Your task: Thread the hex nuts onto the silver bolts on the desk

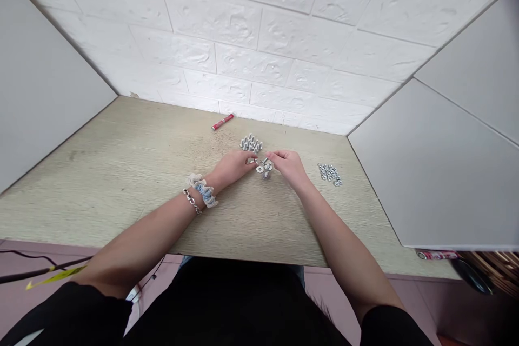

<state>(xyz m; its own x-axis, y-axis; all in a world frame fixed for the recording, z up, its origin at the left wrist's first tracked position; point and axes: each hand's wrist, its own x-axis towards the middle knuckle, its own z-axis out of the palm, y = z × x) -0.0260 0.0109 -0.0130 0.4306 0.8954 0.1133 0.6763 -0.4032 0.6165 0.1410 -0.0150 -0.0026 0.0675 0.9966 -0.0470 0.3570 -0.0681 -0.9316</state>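
The right hand's (pixel 290 165) fingers (pixel 274 156) are clamping on a silvery bolt (pixel 265 161), and it's tilting above the counter (pixel 162 140)! The left hand's (pixel 232 166) fingers (pixel 250 155) are curling beside it, metal glinting between them (whether they're gripping it, I cannot tell). Just below, round, flat washers (pixel 260 169) are lying close together, shining. Just beyond, a bunch of bolts (pixel 250 143) is standing, shanks pointing up; off right, small ring-like nuts (pixel 330 173) are clustering. Near the wall (pixel 235 59), a red tube (pixel 223 121) is lying slantwise, its markings showing too small to read.
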